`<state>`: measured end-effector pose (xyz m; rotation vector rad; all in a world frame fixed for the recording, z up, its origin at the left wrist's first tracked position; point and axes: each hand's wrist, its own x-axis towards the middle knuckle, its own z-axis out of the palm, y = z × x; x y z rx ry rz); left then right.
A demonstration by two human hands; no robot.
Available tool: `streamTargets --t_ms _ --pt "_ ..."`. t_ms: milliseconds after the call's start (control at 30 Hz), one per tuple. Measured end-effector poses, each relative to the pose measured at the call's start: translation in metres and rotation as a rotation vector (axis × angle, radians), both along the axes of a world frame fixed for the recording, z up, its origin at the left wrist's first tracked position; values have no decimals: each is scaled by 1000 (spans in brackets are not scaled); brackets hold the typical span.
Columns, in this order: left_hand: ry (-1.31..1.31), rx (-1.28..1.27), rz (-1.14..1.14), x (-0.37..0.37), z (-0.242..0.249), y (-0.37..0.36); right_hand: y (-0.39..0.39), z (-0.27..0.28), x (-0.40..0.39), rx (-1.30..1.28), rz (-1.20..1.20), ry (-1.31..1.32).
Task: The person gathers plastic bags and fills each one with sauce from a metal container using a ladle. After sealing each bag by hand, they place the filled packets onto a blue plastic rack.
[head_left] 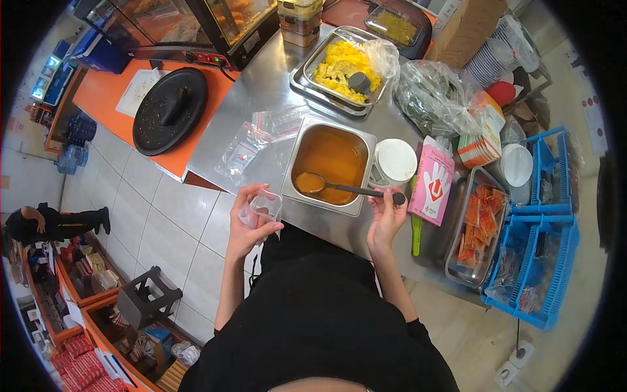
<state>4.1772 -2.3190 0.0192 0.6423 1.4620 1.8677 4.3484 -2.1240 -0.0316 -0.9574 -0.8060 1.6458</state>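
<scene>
My right hand [386,222] grips the dark handle of a ladle [346,189]. The bowl of the ladle rests in the orange-brown sauce of a square steel pan [292,186], near its left side. Just left of that pan, my left hand [245,225] is closed around a small clear plastic cup [269,204]. I cannot see anything inside the cup. Beside the pan stands a white-lidded tub [396,160]. Clear plastic bags [247,147] lie flat on the steel counter [261,175] to its left.
Behind the pan is a steel tray [330,91] of yellow food. A pink glove box [431,179], a tray of orange packets [480,225] and blue racks [539,261] stand right. A black lid [171,111] lies on the orange counter. Another person [59,222] stands far left.
</scene>
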Motion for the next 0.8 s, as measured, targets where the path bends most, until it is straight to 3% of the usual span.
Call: streamTargets --t_ms 333,800 --pt "43 82 11 -2 -3 7 19 -4 8 -36 -28 68" --pt "89 93 49 -5 15 30 42 90 0 93 -47 194"
